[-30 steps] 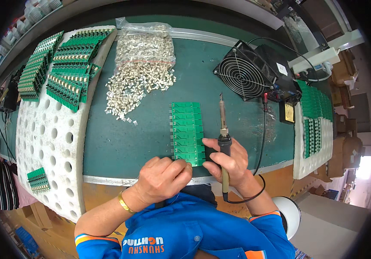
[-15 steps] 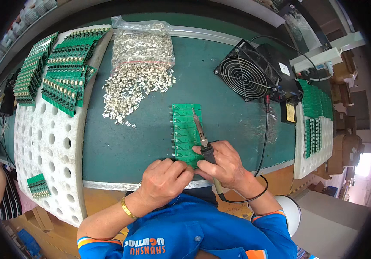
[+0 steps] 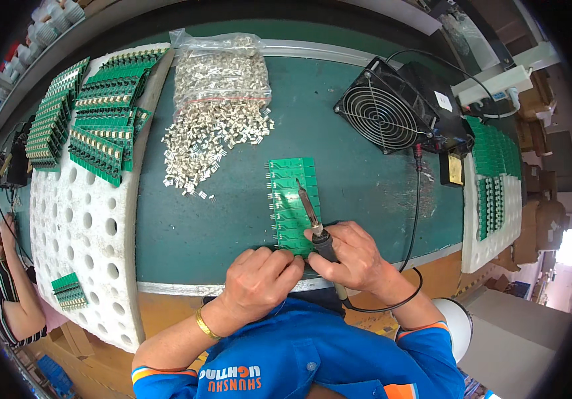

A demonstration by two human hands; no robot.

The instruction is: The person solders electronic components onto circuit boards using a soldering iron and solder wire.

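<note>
My right hand (image 3: 349, 259) is closed round a soldering iron (image 3: 322, 239), whose tip points away from me over a green circuit-board panel (image 3: 279, 213). Rows of short pins stick out along the panel's left edge. My left hand (image 3: 262, 279) is closed, fingers curled at the near end of the panel; what it pinches there is hidden. Beyond the panel, small white pinned connectors (image 3: 206, 143) spill in a heap from a clear plastic bag (image 3: 219, 66).
Stacked boards (image 3: 103, 93) lie on a holed foam slab (image 3: 86, 259) at left, more (image 3: 489, 153) on foam at right. A black fan (image 3: 382, 106), cable and yellow-pad holder (image 3: 453, 169) stand back right. Another person's arm (image 3: 19, 279) shows far left.
The soldering iron has swung leftward from beside the panel to lie over it. My right hand has moved in toward my left. The other person's arm at far left has shifted.
</note>
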